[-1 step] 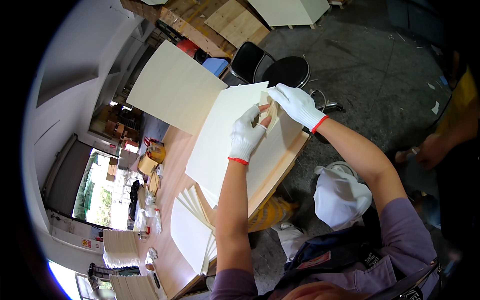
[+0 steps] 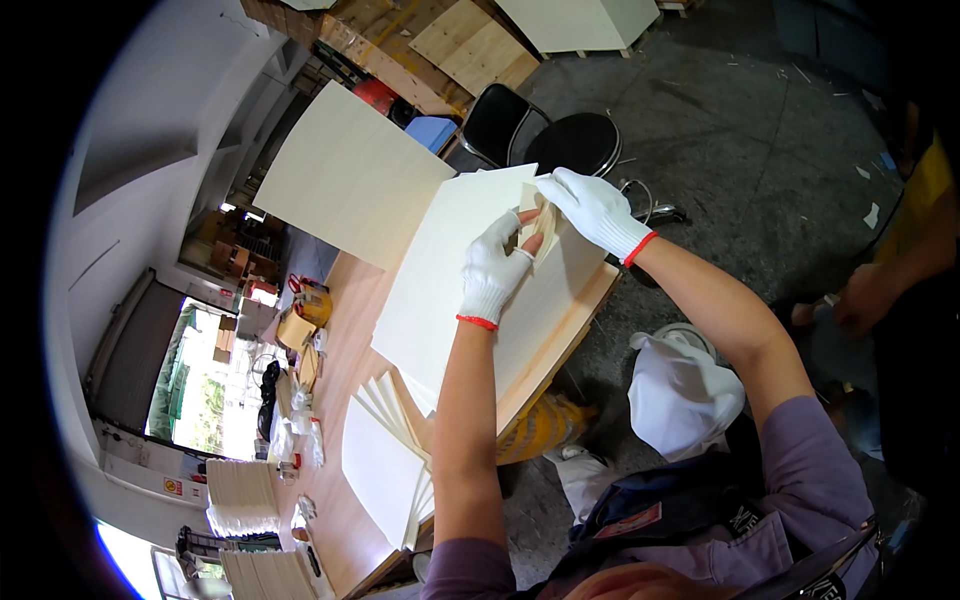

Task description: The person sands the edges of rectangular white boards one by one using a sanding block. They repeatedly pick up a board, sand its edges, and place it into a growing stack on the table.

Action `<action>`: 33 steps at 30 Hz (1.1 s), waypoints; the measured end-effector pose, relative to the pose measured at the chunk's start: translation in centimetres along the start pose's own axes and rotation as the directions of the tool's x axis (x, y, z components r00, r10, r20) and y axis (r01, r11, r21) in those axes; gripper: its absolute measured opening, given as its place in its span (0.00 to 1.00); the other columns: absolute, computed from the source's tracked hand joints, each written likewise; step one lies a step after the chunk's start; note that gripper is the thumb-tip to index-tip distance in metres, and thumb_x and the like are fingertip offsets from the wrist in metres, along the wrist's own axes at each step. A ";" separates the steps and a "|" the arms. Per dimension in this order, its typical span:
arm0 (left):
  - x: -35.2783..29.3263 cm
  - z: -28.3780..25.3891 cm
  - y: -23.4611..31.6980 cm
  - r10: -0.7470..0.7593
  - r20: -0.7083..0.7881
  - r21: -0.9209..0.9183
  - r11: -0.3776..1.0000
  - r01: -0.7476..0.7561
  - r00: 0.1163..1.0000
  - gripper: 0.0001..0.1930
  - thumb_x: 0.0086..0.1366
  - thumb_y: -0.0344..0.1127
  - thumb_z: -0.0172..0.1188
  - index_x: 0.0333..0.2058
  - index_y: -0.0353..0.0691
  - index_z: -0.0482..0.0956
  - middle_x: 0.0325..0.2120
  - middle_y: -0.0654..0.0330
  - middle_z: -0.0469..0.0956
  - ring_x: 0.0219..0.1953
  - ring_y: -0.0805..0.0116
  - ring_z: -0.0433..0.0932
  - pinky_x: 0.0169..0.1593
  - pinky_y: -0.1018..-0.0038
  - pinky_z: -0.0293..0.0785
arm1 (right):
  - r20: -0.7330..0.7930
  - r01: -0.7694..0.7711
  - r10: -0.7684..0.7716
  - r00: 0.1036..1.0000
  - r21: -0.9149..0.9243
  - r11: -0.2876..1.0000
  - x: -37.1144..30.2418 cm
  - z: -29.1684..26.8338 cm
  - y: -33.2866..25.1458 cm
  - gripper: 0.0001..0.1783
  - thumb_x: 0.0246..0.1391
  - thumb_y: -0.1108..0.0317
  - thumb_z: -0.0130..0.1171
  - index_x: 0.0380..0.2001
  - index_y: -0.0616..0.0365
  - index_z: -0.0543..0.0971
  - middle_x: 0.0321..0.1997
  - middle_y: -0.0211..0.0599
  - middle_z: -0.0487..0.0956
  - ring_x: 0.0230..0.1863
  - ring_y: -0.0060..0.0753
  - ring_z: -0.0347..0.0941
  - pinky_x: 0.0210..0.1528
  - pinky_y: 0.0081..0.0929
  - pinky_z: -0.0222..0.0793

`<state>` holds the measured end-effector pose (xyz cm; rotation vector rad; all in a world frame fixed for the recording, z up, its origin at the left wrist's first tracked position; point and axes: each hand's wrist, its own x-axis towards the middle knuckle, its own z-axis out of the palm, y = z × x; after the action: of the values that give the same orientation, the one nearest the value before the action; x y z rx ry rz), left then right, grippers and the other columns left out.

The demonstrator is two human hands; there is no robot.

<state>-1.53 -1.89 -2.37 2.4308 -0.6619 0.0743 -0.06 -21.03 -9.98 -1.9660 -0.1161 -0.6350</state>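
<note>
Above the wide, pale wood-grain table (image 2: 350, 345), a small bundle of thin cream sheet pieces (image 2: 546, 225) sits between the hands; the left hand in its white knit glove (image 2: 493, 265) pinches it with bare thumb and forefinger, while the white-gloved right hand (image 2: 594, 210) covers its edge, fingertips hidden, so I cannot tell whether they grip. It should be light, bendy and easily creased, best held by the edges. Large cream flat sheets (image 2: 440, 270) crowd the tabletop beneath; a round black chair (image 2: 575, 143) stands beyond the table.
</note>
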 end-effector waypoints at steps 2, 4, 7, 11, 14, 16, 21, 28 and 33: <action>0.2 0.2 -0.4 0.034 -0.017 0.005 0.999 -0.034 0.999 0.19 0.66 0.32 0.68 0.56 0.42 0.84 0.31 0.64 0.77 0.35 0.76 0.72 0.44 0.75 0.73 | -0.006 -0.005 0.005 1.000 0.001 1.000 -0.1 -0.1 -0.1 0.27 0.73 0.41 0.44 0.45 0.54 0.79 0.41 0.53 0.83 0.47 0.62 0.79 0.46 0.53 0.72; 0.3 0.2 -0.9 0.030 -0.011 -0.017 0.999 -0.030 0.999 0.19 0.68 0.32 0.66 0.57 0.42 0.83 0.32 0.62 0.78 0.36 0.75 0.74 0.46 0.75 0.73 | 0.006 -0.025 0.025 1.000 -0.004 1.000 -0.1 -0.3 -0.5 0.28 0.73 0.40 0.44 0.46 0.54 0.79 0.42 0.53 0.84 0.47 0.61 0.79 0.47 0.52 0.72; 0.2 0.3 -1.0 0.010 -0.019 -0.037 0.999 -0.011 1.000 0.18 0.71 0.34 0.61 0.58 0.46 0.83 0.36 0.55 0.82 0.40 0.66 0.80 0.49 0.71 0.75 | 0.052 -0.079 0.078 0.996 0.012 0.997 -0.1 -0.6 -1.1 0.28 0.73 0.39 0.44 0.45 0.54 0.79 0.42 0.53 0.84 0.48 0.61 0.79 0.47 0.51 0.72; 0.0 0.5 -1.3 0.114 -0.104 0.061 0.992 -0.108 0.988 0.18 0.75 0.37 0.55 0.60 0.52 0.82 0.44 0.46 0.86 0.47 0.48 0.85 0.52 0.64 0.78 | 0.031 -0.035 0.033 0.999 0.035 0.999 -0.2 -0.5 -1.0 0.29 0.73 0.39 0.46 0.39 0.57 0.76 0.33 0.51 0.78 0.40 0.61 0.77 0.40 0.51 0.68; 0.5 0.4 -1.9 0.152 -0.054 0.100 0.984 -0.146 0.987 0.17 0.74 0.39 0.56 0.58 0.53 0.82 0.45 0.46 0.86 0.48 0.46 0.85 0.53 0.63 0.78 | -0.042 0.036 -0.034 0.999 0.038 0.999 0.0 0.3 0.3 0.28 0.73 0.41 0.47 0.38 0.58 0.75 0.33 0.53 0.77 0.39 0.61 0.76 0.38 0.50 0.67; 0.6 0.5 -1.9 0.107 -0.011 0.130 0.986 -0.105 0.994 0.16 0.72 0.40 0.60 0.57 0.53 0.82 0.45 0.46 0.86 0.49 0.47 0.84 0.53 0.63 0.78 | -0.065 0.074 -0.070 0.995 0.059 0.995 0.1 0.7 1.2 0.27 0.73 0.41 0.47 0.39 0.58 0.75 0.33 0.53 0.77 0.38 0.61 0.76 0.37 0.50 0.67; 0.7 0.7 -1.7 0.131 -0.023 0.200 0.972 -0.124 0.991 0.19 0.66 0.43 0.68 0.56 0.53 0.83 0.47 0.49 0.85 0.49 0.49 0.84 0.54 0.62 0.78 | -0.037 0.026 -0.024 0.999 0.055 0.998 0.2 0.7 0.7 0.28 0.73 0.40 0.47 0.39 0.58 0.75 0.33 0.53 0.77 0.39 0.61 0.76 0.38 0.49 0.66; 0.7 0.7 -1.5 0.131 -0.013 0.182 0.975 -0.126 0.991 0.21 0.69 0.41 0.65 0.60 0.55 0.81 0.48 0.48 0.85 0.48 0.50 0.85 0.53 0.63 0.79 | 0.023 -0.040 0.040 0.999 0.032 0.999 -0.1 -0.9 -0.1 0.31 0.71 0.36 0.47 0.37 0.57 0.76 0.32 0.51 0.79 0.39 0.61 0.77 0.40 0.49 0.68; 0.0 0.4 -1.0 0.076 -0.066 0.194 0.979 -0.062 0.995 0.22 0.75 0.37 0.55 0.65 0.59 0.78 0.47 0.48 0.85 0.44 0.51 0.86 0.49 0.63 0.80 | 0.177 0.047 0.020 0.984 -0.369 0.928 -0.3 -3.8 -0.7 0.28 0.67 0.38 0.51 0.35 0.55 0.81 0.33 0.48 0.83 0.40 0.53 0.83 0.40 0.50 0.74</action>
<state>-1.13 -1.40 -3.23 2.5746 -0.7356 0.2653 -2.02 -23.93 -8.24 -2.3924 -0.1260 -0.5150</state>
